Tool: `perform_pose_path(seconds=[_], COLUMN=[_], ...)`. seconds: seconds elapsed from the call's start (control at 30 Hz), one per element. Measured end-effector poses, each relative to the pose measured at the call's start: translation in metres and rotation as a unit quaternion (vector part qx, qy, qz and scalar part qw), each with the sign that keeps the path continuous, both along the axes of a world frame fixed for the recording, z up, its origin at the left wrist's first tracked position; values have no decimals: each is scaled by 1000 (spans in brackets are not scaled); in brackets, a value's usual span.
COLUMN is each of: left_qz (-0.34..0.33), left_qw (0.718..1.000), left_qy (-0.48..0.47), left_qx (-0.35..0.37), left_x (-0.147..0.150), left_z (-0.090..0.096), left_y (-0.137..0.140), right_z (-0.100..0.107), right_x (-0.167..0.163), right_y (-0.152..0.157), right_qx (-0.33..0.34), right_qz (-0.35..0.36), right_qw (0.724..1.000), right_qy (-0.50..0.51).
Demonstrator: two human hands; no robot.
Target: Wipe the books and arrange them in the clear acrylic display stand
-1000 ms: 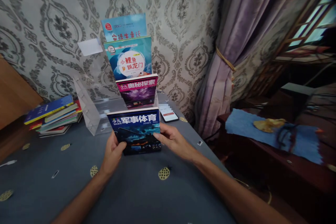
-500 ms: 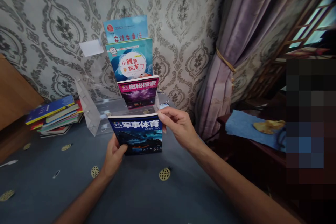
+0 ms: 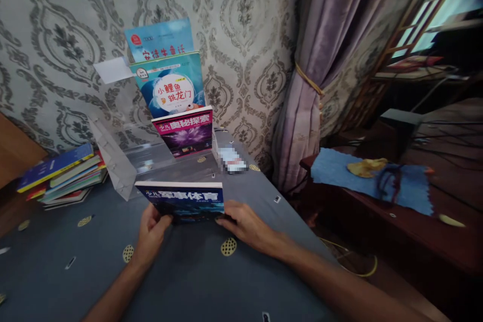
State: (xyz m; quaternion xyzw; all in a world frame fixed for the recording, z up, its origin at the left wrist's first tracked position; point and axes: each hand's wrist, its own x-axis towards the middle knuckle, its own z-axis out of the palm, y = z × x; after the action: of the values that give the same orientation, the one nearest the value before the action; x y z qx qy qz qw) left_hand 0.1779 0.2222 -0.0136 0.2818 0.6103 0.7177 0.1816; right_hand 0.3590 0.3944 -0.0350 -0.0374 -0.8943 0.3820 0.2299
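Observation:
Between my two hands is a dark blue children's book (image 3: 183,204) with white lettering, its cover toward me and its top edge tilted my way. My left hand (image 3: 153,226) grips its lower left side, thumb on the front. On the right side, my right hand (image 3: 241,224) holds the lower edge, fingers partly behind it. Just behind stands a clear tiered display rack (image 3: 113,161). It carries a purple and pink book (image 3: 186,133) in front, a teal book (image 3: 171,83) above that, and a light blue book (image 3: 160,35) at the top.
A pile of books (image 3: 71,176) lies left of the rack on the grey-blue tablecloth (image 3: 188,287). A pixelated flat item (image 3: 232,160) is right of the rack. Beyond the table's right edge, a dark red surface (image 3: 362,211) holds a blue cloth (image 3: 332,168). A purple curtain (image 3: 320,60) hangs behind.
My right hand has moved from the book's top right corner down to its lower right side. The book is lower and tilted back more. The view has shifted right.

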Motion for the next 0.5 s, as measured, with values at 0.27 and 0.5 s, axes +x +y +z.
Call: perform_pose_path(seconds=[0.27,0.5], left_qz=[-14,-27], left_qw=[999,992], left_qy=[30,110], left_qx=[-18,-64], left_x=[-4,-7], left_z=[-2,17], left_y=[0,-2], right_z=[1,23], right_x=[-3,2], right_y=[5,0], right_qx=[-16,-57], right_qz=[15,-40], right_qw=[999,997], right_qy=[-29,22])
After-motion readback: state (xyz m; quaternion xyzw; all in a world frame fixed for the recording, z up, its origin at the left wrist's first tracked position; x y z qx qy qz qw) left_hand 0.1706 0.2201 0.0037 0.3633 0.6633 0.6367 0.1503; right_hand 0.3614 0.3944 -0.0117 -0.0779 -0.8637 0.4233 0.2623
